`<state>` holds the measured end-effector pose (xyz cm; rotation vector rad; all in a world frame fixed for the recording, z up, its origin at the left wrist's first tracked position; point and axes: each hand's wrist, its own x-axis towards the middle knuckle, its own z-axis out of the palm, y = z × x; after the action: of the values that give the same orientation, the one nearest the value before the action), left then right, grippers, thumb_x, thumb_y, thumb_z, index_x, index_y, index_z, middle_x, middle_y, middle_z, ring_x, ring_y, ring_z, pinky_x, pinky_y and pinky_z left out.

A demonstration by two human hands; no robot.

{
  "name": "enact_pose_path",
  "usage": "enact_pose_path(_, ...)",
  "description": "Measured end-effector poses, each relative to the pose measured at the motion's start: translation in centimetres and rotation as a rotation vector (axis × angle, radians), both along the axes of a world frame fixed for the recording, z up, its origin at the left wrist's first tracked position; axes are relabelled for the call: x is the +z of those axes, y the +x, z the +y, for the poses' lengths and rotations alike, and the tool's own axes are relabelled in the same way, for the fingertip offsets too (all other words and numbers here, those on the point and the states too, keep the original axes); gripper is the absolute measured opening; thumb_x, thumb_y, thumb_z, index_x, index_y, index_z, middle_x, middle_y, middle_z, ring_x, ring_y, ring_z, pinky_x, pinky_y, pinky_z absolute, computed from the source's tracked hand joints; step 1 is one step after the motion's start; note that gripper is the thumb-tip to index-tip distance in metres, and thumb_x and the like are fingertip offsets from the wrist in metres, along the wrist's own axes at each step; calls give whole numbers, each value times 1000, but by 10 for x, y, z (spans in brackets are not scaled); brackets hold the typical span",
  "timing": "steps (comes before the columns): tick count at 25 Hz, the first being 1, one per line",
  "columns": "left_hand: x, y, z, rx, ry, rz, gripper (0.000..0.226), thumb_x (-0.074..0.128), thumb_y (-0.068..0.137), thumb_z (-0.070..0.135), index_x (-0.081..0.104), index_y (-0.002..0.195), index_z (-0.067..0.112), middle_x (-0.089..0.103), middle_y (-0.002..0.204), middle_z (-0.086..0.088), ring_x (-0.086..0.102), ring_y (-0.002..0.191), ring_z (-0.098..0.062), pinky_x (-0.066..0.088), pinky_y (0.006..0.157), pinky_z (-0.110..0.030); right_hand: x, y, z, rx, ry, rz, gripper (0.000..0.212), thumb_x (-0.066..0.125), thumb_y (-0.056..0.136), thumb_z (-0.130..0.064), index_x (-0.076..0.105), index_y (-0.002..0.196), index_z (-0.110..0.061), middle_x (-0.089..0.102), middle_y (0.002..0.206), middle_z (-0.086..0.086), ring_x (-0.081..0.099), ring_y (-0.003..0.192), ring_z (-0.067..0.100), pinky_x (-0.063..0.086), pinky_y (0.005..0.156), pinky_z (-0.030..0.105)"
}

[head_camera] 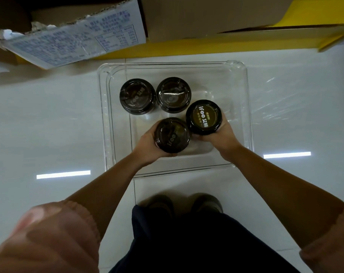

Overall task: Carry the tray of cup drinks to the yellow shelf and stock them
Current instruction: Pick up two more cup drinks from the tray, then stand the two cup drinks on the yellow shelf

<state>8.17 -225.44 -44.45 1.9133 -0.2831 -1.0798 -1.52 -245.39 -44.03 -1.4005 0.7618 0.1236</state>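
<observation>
A clear plastic tray [244, 107] lies on the white tiled floor below me. Two dark-lidded cup drinks stand in its far left part, one [137, 95] beside the other [173, 94]. My left hand [147, 146] is wrapped around a third cup [172, 134] at the tray's near side. My right hand [219, 134] grips a fourth cup [204, 117] whose lid shows white lettering. The two held cups are side by side, almost touching. The yellow shelf base [167, 48] runs along the top, just beyond the tray.
A torn white-printed carton flap [74, 36] hangs over the shelf edge at upper left. Brown cardboard boxes [206, 14] sit on the shelf behind the tray. My shoes [185, 205] and dark trousers are just below the tray.
</observation>
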Motion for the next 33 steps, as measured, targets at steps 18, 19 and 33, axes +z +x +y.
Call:
enact_pose_path(18, 377, 19, -17, 345, -428, 351, 61, 64, 76, 38, 50, 130, 13, 68, 112, -5, 65, 104, -18, 53, 80, -31, 387, 12, -20, 53, 278, -27, 47, 65, 72, -20, 57, 118, -28, 62, 124, 1, 52, 122, 26, 45, 98, 51)
enact_pose_path(19, 410, 19, -18, 382, -443, 343, 60, 63, 77, 38, 50, 131, 14, 68, 112, -4, 66, 102, -17, 53, 79, -29, 422, 14, -20, 54, 289, -40, 45, 63, 73, -20, 57, 118, -27, 62, 123, 1, 51, 123, 27, 44, 99, 51)
enact_pose_path(33, 772, 31, 14, 536, -661, -4, 47, 78, 59, 51, 65, 103, 38, 75, 101, 5, 71, 90, -12, 55, 61, -21, 762, 61, 23, 163, 169, -380, 62, 70, 63, -15, 52, 122, -23, 73, 102, -12, 66, 97, 9, 55, 72, 29)
